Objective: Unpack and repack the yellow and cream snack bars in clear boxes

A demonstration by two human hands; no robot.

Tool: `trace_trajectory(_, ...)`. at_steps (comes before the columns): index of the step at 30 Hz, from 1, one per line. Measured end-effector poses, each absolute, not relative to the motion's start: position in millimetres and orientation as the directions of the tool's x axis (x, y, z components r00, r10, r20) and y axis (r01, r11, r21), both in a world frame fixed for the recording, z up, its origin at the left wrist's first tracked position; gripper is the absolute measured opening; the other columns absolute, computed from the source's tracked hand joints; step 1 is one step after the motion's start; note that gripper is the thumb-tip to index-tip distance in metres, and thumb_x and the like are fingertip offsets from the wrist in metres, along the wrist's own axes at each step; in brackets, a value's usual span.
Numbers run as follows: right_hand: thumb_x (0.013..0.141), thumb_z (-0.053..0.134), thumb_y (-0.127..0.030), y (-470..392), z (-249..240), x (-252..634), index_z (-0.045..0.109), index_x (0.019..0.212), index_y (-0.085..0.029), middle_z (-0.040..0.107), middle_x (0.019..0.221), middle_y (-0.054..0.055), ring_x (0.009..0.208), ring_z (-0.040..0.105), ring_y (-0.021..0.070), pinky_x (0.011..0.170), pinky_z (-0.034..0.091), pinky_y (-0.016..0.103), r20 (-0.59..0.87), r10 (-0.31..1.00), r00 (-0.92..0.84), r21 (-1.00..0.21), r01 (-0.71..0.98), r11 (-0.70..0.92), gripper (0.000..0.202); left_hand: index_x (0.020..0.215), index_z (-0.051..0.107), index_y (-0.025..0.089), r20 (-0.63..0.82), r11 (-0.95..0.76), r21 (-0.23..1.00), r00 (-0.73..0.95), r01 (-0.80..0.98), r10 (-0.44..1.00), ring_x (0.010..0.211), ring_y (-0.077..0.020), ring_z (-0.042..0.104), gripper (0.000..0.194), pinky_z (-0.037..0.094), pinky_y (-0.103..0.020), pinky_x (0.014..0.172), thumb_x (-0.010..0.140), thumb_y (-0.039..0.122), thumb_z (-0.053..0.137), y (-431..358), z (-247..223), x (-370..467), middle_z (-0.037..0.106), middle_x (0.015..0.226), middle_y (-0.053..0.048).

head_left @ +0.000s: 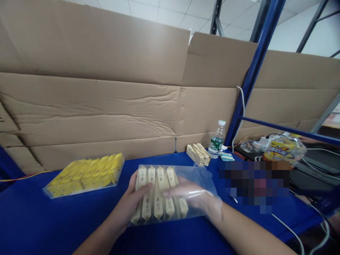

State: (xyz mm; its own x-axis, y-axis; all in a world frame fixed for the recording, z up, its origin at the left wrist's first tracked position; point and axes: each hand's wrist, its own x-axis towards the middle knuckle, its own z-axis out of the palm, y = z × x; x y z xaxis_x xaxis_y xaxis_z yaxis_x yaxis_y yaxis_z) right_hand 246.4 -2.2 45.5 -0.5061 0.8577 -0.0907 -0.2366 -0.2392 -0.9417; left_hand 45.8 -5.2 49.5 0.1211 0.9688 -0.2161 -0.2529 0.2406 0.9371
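A clear plastic bag lies on its side in front of me, with several slim cream packets standing in a row inside. The packets carry small dark print. My left hand grips the bag's left end from outside, its thumb lying over the packets. Through the bag's right side reaches my right hand, which is inside the film. Its thumb rests across the packets at the right of the row, and its other fingers are hidden behind them. Further back, a few more cream packets stand together on the table.
A filled clear bag of yellow packets lies at left on the blue table. A water bottle stands by the cardboard wall. At right are a blue rack post, a yellow snack bag, cables and a blurred-out patch.
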Motion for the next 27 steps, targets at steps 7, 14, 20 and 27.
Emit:
trace_trajectory(7, 0.064, 0.087, -0.022, -8, 49, 241, 0.068, 0.124, -0.017, 0.073, 0.12, 0.011, 0.113, 0.067, 0.0315, 0.103, 0.05, 0.048, -0.039, 0.853, -0.521, -0.954, -0.235, -0.187, 0.063, 0.151, 0.028, 0.034, -0.22, 0.251, 0.927, 0.14, -0.277, 0.965, 0.118, -0.0293, 0.064, 0.081, 0.051, -0.043, 0.102, 0.083, 0.04, 0.073, -10, 45, 48, 0.063, 0.135, -0.009)
trace_trajectory(14, 0.056, 0.086, -0.015, -9, 54, 233, 0.072, 0.116, -0.02, 0.075, 0.111, 0.006, 0.105, 0.07, 0.0273, 0.095, 0.055, 0.04, -0.051, 0.882, -0.469, -0.961, -0.218, -0.172, 0.062, 0.148, 0.034, 0.033, -0.161, 0.182, 0.964, 0.119, -0.193, 0.98, 0.119, -0.0297, 0.064, 0.088, 0.054, -0.039, 0.098, 0.074, 0.04, 0.082, -14, 47, 49, 0.067, 0.129, -0.008)
trace_trajectory(20, 0.054, 0.09, -0.02, -7, 50, 232, 0.073, 0.115, -0.021, 0.076, 0.105, 0.003, 0.1, 0.071, 0.0236, 0.095, 0.054, 0.037, 0.013, 0.885, -0.466, -0.961, -0.252, -0.118, 0.063, 0.137, 0.046, 0.032, -0.173, 0.19, 0.974, 0.134, -0.122, 0.976, 0.11, -0.0324, 0.069, 0.087, 0.06, -0.035, 0.083, 0.063, 0.045, 0.089, -9, 52, 45, 0.073, 0.118, -0.008)
trace_trajectory(27, 0.04, 0.095, -0.021, -1, 47, 233, 0.076, 0.109, -0.021, 0.076, 0.098, 0.002, 0.094, 0.071, 0.0216, 0.085, 0.057, 0.032, -0.045, 0.918, -0.393, -0.969, -0.205, -0.135, 0.072, 0.124, 0.051, 0.045, -0.296, 0.306, 0.95, 0.132, -0.059, 0.946, 0.099, -0.034, 0.073, 0.093, 0.064, -0.037, 0.073, 0.042, 0.051, 0.095, 5, 47, 37, 0.078, 0.103, 0.003)
